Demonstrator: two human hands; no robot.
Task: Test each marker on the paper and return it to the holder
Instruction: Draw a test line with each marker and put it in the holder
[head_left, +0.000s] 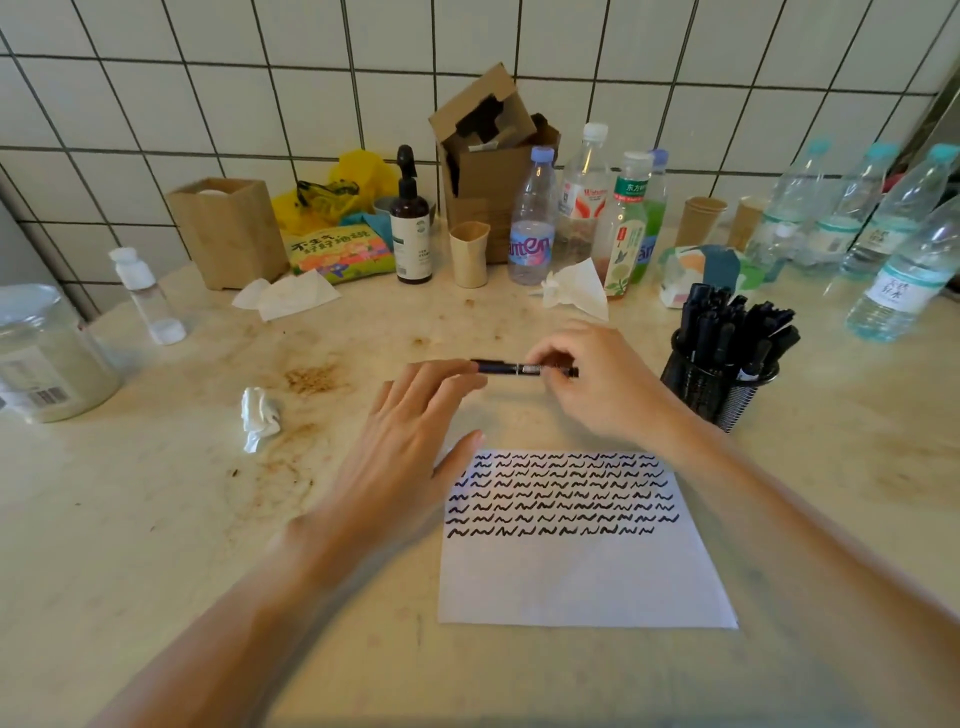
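A black marker (511, 368) lies level above the counter, beyond the white paper (582, 571). My right hand (597, 384) pinches its right part with curled fingers. My left hand (410, 441) reaches to the marker's left end, its fingertips on the cap end and the fingers mostly straight. Several rows of black squiggles fill the paper's upper half. A black mesh holder (727, 395) full of black markers stands to the right of my right hand.
Crumpled tissue (258, 418) lies left of my left hand, with brown crumbs (311, 379) nearby. Bottles (532, 218), paper cups (469, 254), a cardboard box (493, 171) and a wooden box (228, 228) line the tiled wall. A large jar (47, 353) stands far left; water bottles (904, 270) far right.
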